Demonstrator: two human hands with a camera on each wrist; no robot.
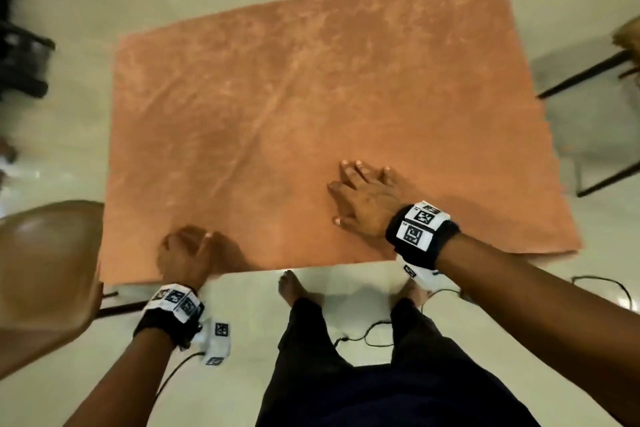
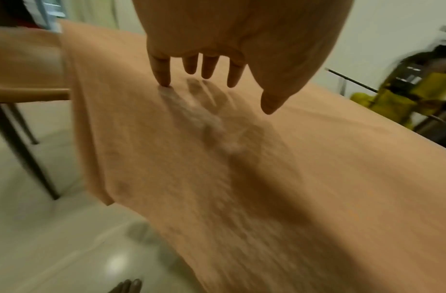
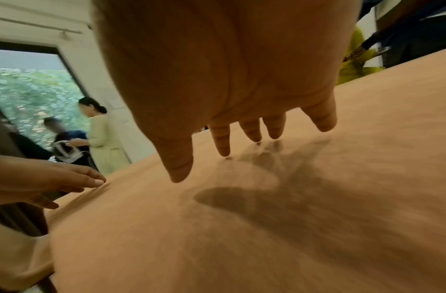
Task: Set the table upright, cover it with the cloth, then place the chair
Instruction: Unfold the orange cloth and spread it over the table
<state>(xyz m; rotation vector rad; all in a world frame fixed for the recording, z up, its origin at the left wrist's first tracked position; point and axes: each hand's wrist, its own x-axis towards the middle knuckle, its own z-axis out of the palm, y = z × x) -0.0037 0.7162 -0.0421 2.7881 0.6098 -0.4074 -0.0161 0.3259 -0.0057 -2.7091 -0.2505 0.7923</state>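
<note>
An orange-brown cloth (image 1: 311, 107) lies spread over the upright table and hides its whole top; its edges hang over the sides. My left hand (image 1: 188, 253) rests on the cloth near the front left corner, blurred by motion, fingers straight with the tips touching the fabric (image 2: 164, 83). My right hand (image 1: 363, 198) lies flat on the cloth toward the front right, fingers spread (image 3: 224, 146). A brown moulded chair (image 1: 45, 274) stands at the table's front left corner, its seat beside the hanging cloth (image 2: 26, 65).
My bare feet (image 1: 294, 288) stand on the pale glossy floor at the table's front edge, with black cables (image 1: 374, 333) trailing there. Dark-framed furniture (image 1: 588, 80) stands to the right, dark objects to the left. Other people (image 3: 98, 134) stand by a window beyond the table.
</note>
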